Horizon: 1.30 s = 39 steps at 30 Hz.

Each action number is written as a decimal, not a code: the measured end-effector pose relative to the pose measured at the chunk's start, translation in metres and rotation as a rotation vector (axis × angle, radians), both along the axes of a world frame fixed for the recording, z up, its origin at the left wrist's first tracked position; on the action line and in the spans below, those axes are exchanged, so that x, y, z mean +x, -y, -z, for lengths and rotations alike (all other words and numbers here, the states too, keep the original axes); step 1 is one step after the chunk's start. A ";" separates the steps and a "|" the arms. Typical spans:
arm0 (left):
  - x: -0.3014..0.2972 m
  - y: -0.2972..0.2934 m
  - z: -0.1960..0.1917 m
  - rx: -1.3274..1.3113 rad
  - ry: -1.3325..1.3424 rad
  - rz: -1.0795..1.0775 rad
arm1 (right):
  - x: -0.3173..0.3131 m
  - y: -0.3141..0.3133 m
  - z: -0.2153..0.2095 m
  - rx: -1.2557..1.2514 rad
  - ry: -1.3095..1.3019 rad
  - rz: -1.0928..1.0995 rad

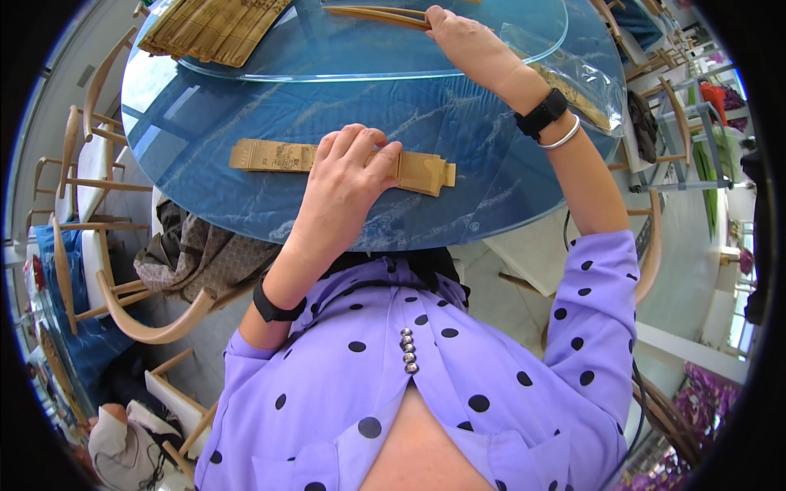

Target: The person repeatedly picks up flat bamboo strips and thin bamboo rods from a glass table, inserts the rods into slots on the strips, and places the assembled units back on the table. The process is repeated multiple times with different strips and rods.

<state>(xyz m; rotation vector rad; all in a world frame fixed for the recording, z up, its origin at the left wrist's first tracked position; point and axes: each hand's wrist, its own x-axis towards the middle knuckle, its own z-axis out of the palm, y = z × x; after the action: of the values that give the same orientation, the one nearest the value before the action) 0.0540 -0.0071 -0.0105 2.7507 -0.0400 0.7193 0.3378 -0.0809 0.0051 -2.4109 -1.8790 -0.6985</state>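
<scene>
A flattened brown cardboard carton (423, 173) with dark print lies lengthwise on the blue table, near its front edge. My left hand (348, 168) is over the carton's middle, its bent fingers and thumb gripping it and hiding part of the print. Farther off to the right, my right hand (471, 45) reaches across the raised glass disc. Its closed fingertips are at the right end of a thin, flat brown carton (385, 15) lying on the glass. A large pile of similar flat cartons (217, 31) rests at the far left of the disc.
The round blue marbled table (213, 114) carries a raised clear glass disc (286, 76). A clear plastic bag (585, 90) with brown contents lies beyond my right wrist. Wooden chairs (176, 323) surround the table, one draped with a patterned cloth (201, 258).
</scene>
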 end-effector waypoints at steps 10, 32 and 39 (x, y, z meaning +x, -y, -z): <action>-0.007 -0.017 0.002 -0.105 -0.015 -0.026 | -0.121 0.120 -0.056 0.373 -1.186 0.250; -0.012 -0.005 -0.003 -0.040 0.002 0.239 | -0.159 0.096 -0.022 0.163 -2.154 0.120; -0.014 -0.009 -0.003 0.030 0.003 0.216 | -0.166 0.092 -0.020 0.187 -2.014 0.112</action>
<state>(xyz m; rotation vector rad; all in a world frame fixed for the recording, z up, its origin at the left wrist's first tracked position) 0.0399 0.0014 -0.0080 2.7174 -0.3458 0.6685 0.1719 -0.1728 0.0254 -1.4699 -0.6161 1.1418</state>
